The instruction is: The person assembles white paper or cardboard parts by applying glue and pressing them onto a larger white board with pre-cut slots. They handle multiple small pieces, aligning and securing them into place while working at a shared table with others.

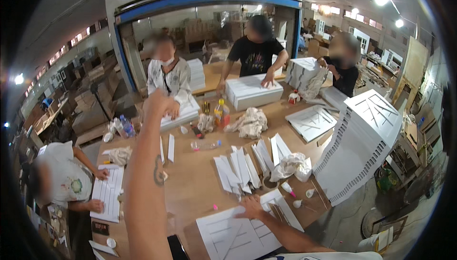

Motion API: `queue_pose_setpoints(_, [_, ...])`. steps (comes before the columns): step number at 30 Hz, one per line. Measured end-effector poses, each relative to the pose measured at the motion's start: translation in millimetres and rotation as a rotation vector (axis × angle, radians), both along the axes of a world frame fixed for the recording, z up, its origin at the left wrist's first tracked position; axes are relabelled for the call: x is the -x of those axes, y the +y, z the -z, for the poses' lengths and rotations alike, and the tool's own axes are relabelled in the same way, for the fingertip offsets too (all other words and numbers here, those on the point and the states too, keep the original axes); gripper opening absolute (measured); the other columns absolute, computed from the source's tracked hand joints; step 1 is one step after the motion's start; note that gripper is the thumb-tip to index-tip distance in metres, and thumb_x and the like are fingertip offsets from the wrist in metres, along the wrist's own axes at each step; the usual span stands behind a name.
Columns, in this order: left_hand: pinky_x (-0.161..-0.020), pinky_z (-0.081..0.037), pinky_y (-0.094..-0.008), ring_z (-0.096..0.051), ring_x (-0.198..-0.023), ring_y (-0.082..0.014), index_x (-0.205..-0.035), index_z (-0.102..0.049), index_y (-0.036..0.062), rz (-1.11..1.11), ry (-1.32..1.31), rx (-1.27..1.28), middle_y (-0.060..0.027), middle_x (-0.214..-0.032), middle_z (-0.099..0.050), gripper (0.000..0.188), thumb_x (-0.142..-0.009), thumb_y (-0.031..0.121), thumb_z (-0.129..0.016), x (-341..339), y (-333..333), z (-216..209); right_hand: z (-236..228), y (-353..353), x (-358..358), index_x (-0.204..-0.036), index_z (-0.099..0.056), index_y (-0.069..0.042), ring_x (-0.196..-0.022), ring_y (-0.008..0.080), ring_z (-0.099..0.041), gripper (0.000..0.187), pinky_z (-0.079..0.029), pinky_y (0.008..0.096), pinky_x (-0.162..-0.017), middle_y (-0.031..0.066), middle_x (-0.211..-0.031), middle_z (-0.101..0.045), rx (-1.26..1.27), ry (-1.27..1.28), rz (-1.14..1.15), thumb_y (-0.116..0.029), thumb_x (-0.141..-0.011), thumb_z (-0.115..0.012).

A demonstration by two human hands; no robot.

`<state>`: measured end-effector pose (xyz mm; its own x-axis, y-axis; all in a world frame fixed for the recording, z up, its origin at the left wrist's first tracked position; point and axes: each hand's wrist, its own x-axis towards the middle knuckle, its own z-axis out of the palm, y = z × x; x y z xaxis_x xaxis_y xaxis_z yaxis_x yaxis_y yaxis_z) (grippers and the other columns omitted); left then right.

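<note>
My left arm reaches up and forward across the table. My left hand [159, 102] is raised in front of a masked person, its fingers curled; whatever may be in them is hidden. Flat on the near edge of the table lies a white panel [216, 229] with raised strips and a diagonal piece. My right hand [250, 207] rests on its far edge with fingers spread. Just beyond that hand are several loose white strips [238, 169]. Small white glue bottles [288, 188] with pointed tips lie to the right of the panel.
A tall leaning stack of white panels [357, 150] stands at the right. Co-workers handle white panels [254, 91] along the far side and left side [108, 193]. Crumpled cloths [250, 123], a plastic bottle [205, 145] and a dark phone [177, 248] lie on the brown table [190, 184].
</note>
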<state>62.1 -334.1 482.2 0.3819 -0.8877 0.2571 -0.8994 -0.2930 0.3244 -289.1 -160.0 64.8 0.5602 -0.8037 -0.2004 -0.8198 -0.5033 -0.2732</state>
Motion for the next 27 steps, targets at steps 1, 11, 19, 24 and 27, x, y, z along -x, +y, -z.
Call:
queue_pose_setpoints(1, [-0.082,-0.054,-0.0457,-0.071,-0.095,-0.0363,-0.1,-0.067,-0.0027,0.002,0.124,0.018,-0.0235,-0.094,-0.072,0.05,-0.082,0.044,-0.068,-3.7,-3.8,-8.1,4.1,-10.4,-3.5,-0.129,-0.063,-0.019,-0.132,0.0356,-0.04,0.092,-0.014,0.0624,-0.113,0.0168,-0.132,-0.053,0.057,-0.018,0.001,-0.089,-0.068,-0.054])
queue_pose_setpoints(11, [-0.072,-0.052,-0.0388,-0.066,-0.078,-0.0276,-0.112,-0.059,-0.0004,0.461,0.388,0.181,-0.0139,-0.084,-0.068,0.064,-0.084,0.057,-0.069,69.4,207.4,143.4,22.1,-12.9,-4.2,-0.119,-0.07,-0.019,-0.124,0.0311,-0.047,0.089,-0.017,0.0584,-0.111,0.0112,-0.123,-0.059,0.013,-0.045,0.027,-0.088,-0.065,-0.06])
queue_pose_setpoints(19, [-0.102,-0.042,-0.0485,-0.059,-0.107,-0.0456,-0.152,-0.013,-0.01,0.237,0.329,-0.523,-0.0342,-0.115,-0.059,0.113,-0.082,0.057,-0.071,142.6,410.5,279.1,-9.0,-7.0,-3.6,-0.124,-0.068,-0.021,-0.13,0.0284,-0.047,0.083,-0.019,0.0563,-0.112,0.0111,-0.131,-0.059,0.015,-0.021,0.064,-0.081,-0.067,-0.066])
queue_pose_setpoints(24, [-0.105,-0.04,-0.0537,-0.041,-0.125,-0.0569,-0.156,0.002,-0.0002,0.105,0.323,-0.556,-0.0393,-0.137,-0.037,0.12,-0.076,0.028,-0.083,192.7,482.9,338.7,-10.4,-12.6,-4.9,-0.124,-0.068,-0.019,-0.133,0.0293,-0.045,0.081,-0.017,0.0554,-0.114,0.0113,-0.132,-0.059,-0.042,0.07,0.086,-0.079,-0.069,-0.066])
queue_pose_setpoints(27, [-0.103,-0.042,-0.0531,-0.042,-0.122,-0.056,-0.156,-0.001,-0.0007,0.074,0.392,-0.457,-0.0379,-0.136,-0.036,0.111,-0.078,0.016,-0.079,195.3,491.4,353.3,-16.1,-9.8,-9.3,-0.132,-0.062,-0.018,-0.136,0.0302,-0.041,0.085,-0.018,0.053,-0.115,0.0124,-0.141,-0.052,-0.045,0.105,0.086,-0.078,-0.071,-0.066])
